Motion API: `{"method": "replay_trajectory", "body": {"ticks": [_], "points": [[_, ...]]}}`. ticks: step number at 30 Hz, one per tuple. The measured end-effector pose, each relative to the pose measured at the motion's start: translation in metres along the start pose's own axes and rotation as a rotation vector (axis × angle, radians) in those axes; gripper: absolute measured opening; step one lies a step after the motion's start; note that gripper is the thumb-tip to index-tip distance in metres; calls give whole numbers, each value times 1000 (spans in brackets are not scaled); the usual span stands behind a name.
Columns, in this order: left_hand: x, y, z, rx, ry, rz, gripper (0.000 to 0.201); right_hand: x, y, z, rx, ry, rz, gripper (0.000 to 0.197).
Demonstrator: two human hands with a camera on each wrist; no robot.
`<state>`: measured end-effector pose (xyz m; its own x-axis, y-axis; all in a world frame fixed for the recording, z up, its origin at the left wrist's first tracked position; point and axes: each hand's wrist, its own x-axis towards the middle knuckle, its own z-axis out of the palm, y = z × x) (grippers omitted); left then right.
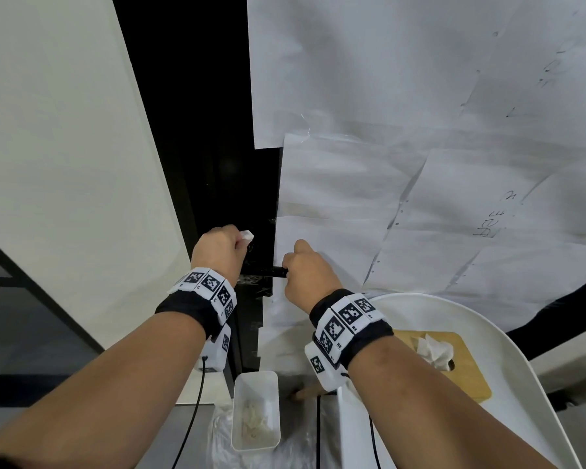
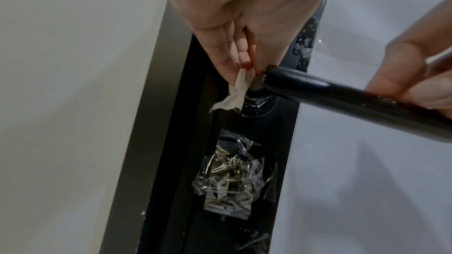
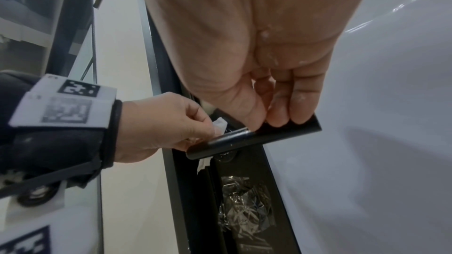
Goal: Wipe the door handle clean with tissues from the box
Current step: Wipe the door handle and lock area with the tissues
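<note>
A black bar door handle (image 1: pixel 274 271) (image 2: pixel 342 99) (image 3: pixel 257 138) sticks out from the dark door edge. My left hand (image 1: pixel 222 252) (image 2: pixel 242 49) (image 3: pixel 171 125) pinches a small white tissue (image 1: pixel 246 235) (image 2: pixel 234 94) (image 3: pixel 219 124) against the handle's inner end, by the round base. My right hand (image 1: pixel 305 269) (image 3: pixel 276 103) (image 2: pixel 415 69) grips the handle's outer part, thumb and fingers curled round it. The tissue box (image 1: pixel 454 363), with a wooden lid and a tissue sticking up, stands at the lower right.
Sheets of white paper (image 1: pixel 420 130) cover the door. Crumpled clear tape (image 2: pixel 229 177) (image 3: pixel 244 211) covers the lock below the handle. The box stands on a white round table (image 1: pixel 522 384). A white bin (image 1: pixel 256 411) with used tissues stands below, on clear plastic. White wall (image 1: pixel 64 164) at left.
</note>
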<state>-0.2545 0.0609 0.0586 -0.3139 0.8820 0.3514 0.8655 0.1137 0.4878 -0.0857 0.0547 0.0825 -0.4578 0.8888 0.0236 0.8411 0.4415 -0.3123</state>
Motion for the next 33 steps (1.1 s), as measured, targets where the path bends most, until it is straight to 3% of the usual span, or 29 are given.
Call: {"method": "replay_trajectory", "body": {"ticks": [6,10,15,22,24,33], "points": [[4,1,3,141,-137,96,5,1,1,2,3,6,14,20],[2,-9,1,114,-216,-53,12,1,-1,1,9,0,26,20],[-17,-14,2,-161,-168,-271,12,2,1,2,24,-7,48,22],[-35,-20,-5,-292,-194,-312,11,3,1,3,22,2,48,21],[-37,-18,-10,-297,-200,-300,12,4,1,3,21,7,46,22],[-36,13,-21,-96,-154,14,15,6,10,10,22,30,33,23]]}}
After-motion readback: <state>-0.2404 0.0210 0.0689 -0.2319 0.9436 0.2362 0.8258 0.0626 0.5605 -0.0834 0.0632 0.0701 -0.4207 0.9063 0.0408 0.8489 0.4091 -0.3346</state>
